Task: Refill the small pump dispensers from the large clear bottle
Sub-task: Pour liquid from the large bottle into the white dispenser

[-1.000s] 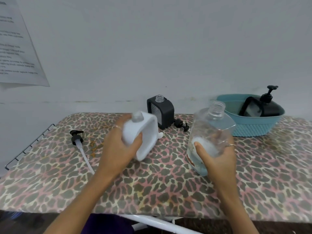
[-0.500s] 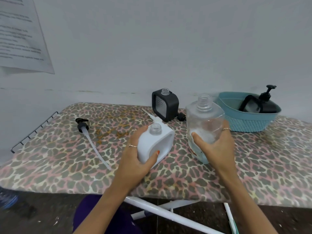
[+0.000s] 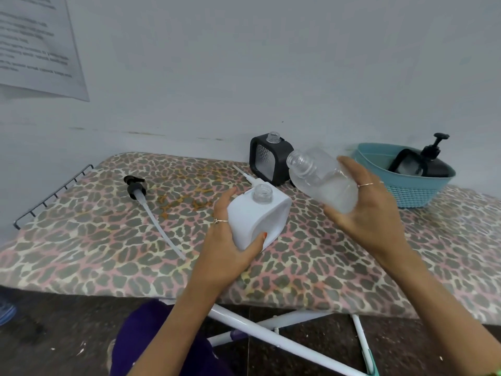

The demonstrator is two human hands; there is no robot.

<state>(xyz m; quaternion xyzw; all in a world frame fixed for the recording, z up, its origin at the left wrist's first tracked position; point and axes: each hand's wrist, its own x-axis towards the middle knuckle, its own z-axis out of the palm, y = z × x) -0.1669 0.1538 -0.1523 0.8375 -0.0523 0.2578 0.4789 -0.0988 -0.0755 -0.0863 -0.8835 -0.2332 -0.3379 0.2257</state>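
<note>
Pouring is the step in hand, and it looks just about to start. The right hand (image 3: 371, 213) wraps its fingers and thumb round the big clear bottle (image 3: 322, 180) and holds it up in the air, tipped over to the left, with its open mouth pointing toward the white pump bottle (image 3: 257, 215). A little clear liquid sits low in the big bottle, and I see none running out yet. The left hand (image 3: 225, 240) grips the white pump bottle by its side, thumb in front and fingers behind, and holds it near the desk (image 3: 81, 240); I cannot tell if its bottom touches the top. Its cap is off and its small round neck faces up, just below and to the left of the big bottle's mouth, with a gap between them. Next, I think the big bottle's mouth has to come right over that small neck and tip slowly, because the hole is small and the liquid could spill. The white bottle has to be kept steady. A black pump bottle (image 3: 271, 158) waits open by the wall, and a pump with a long tube (image 3: 141, 191) lies on the desk to the left. Another black bottle sits in a blue basket (image 3: 417, 194).
</note>
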